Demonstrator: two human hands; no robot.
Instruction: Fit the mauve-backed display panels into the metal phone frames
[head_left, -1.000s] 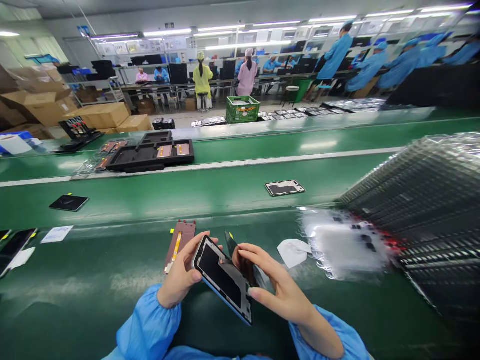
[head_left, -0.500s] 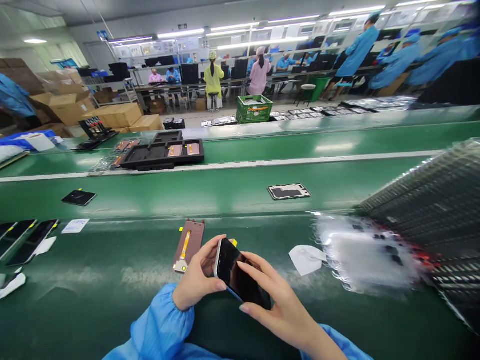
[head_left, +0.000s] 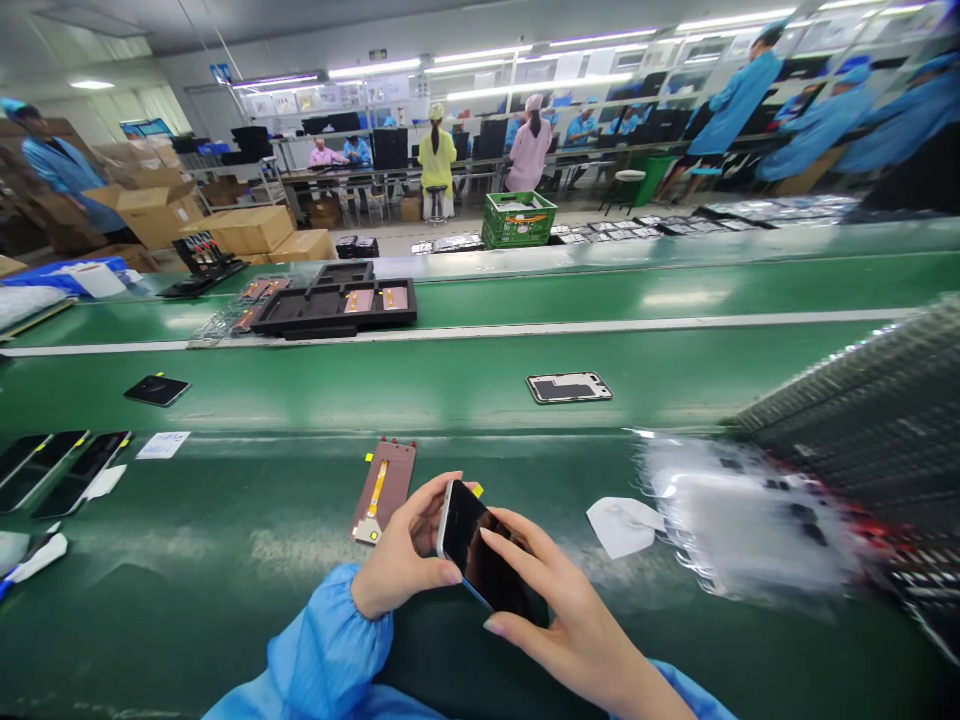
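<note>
Both hands hold a phone (head_left: 480, 555) with a dark glass face and blue edge, tilted up just above the green bench. My left hand (head_left: 401, 555) grips its left side with fingers curled round the frame. My right hand (head_left: 555, 615) lies over the screen, fingers pressing along its face and lower edge. A copper-coloured display panel (head_left: 384, 488) with a yellow flex strip lies flat on the bench just left of my left hand. A white paper slip (head_left: 624, 525) lies to the right.
A phone frame (head_left: 568, 387) and a dark panel (head_left: 156, 389) lie on the conveyor belt. Stacked clear trays (head_left: 855, 440) fill the right. Dark screens (head_left: 64, 468) lie at left. Black trays (head_left: 337, 305) sit across the belt. Workers in blue stand in the background.
A second ago the frame's open inside faced me with a dark screen piece held beside it. Now the dark glass face is up on the phone, with my right hand pressing on it.
</note>
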